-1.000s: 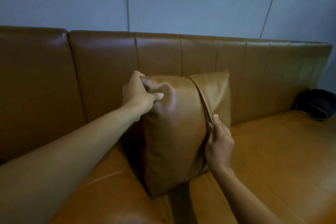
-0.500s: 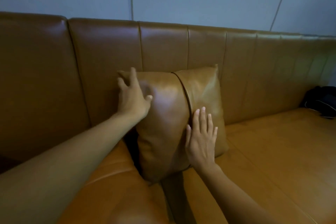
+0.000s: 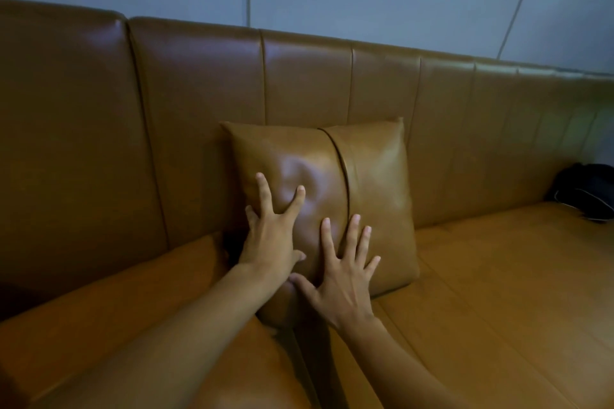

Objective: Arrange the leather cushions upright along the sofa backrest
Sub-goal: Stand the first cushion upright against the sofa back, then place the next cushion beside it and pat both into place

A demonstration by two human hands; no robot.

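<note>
Both the left hand (image 3: pixel 270 244) and right hand (image 3: pixel 344 271) are pressing flat, fingers splayed and gripping nothing, against the upright leather cushion (image 3: pixel 372 196) leaning on the sofa backrest (image 3: pixel 199 103).

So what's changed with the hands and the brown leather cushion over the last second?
The left hand let go of the top corner of the square brown leather cushion, the right hand left its side seam, and both came down to press flat, fingers spread, on its lower front. The cushion stays upright against the brown leather sofa backrest.

Dim indoor light, soft sheen on leather, wide-angle edge bending
</note>
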